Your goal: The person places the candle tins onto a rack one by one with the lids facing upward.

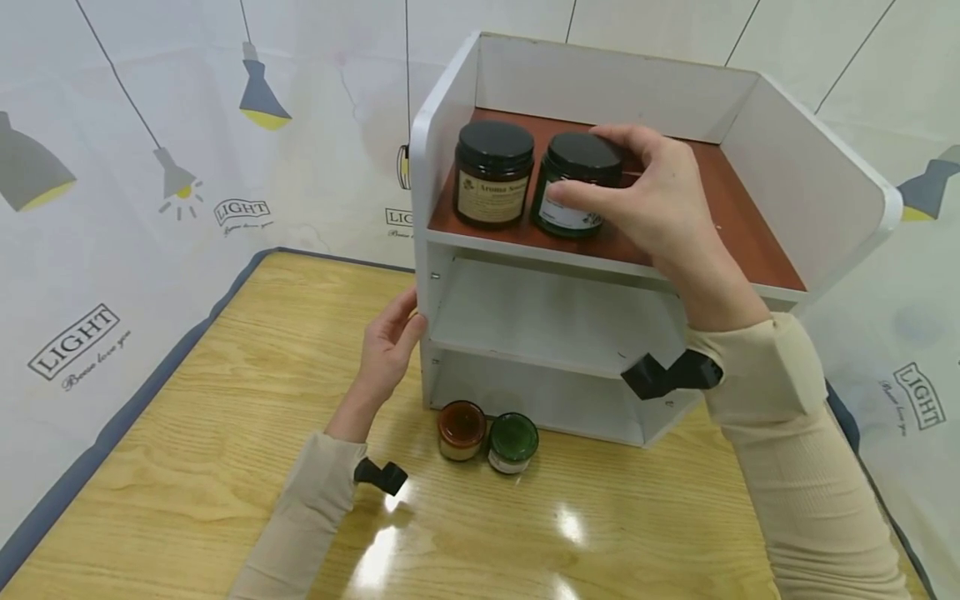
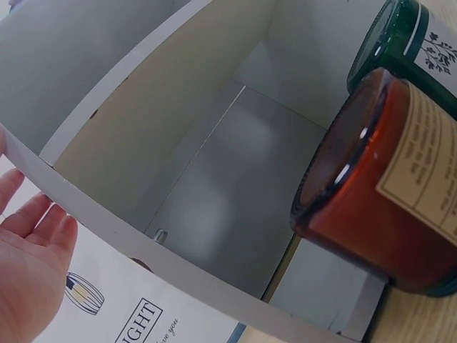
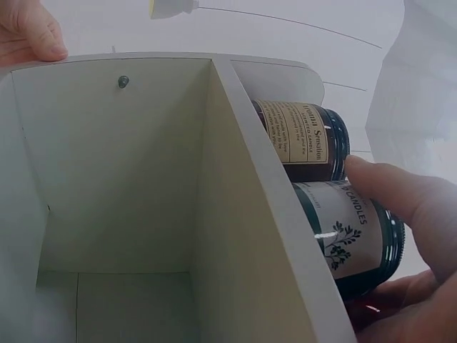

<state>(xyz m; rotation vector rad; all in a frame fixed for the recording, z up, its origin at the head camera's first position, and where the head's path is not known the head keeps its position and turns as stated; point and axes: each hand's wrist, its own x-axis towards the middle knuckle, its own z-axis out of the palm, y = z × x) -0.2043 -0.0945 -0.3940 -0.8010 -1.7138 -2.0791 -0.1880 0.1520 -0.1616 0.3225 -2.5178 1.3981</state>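
My right hand (image 1: 667, 196) grips a dark green candle jar (image 1: 572, 215) with a black lid and white label, thumb in front and fingers behind. This jar stands on the red-brown top of a small white shelf unit (image 1: 540, 257). Beside it is an amber candle jar (image 1: 491, 198), also black-lidded, with a tan label. My left hand (image 1: 386, 346) touches the outer left side of the unit with its fingers fairly straight. On the table, at the unit's lower front, stand a lidless-looking amber jar (image 1: 461, 429) and a green jar (image 1: 513, 442).
Two lower compartments open toward me, divided by a white middle shelf (image 1: 540, 321). Raised white panels edge the unit's top at the back and sides. The unit stands on a wood-grain table (image 1: 225, 433), with a lamp-patterned cloth (image 1: 187, 100) hanging behind.
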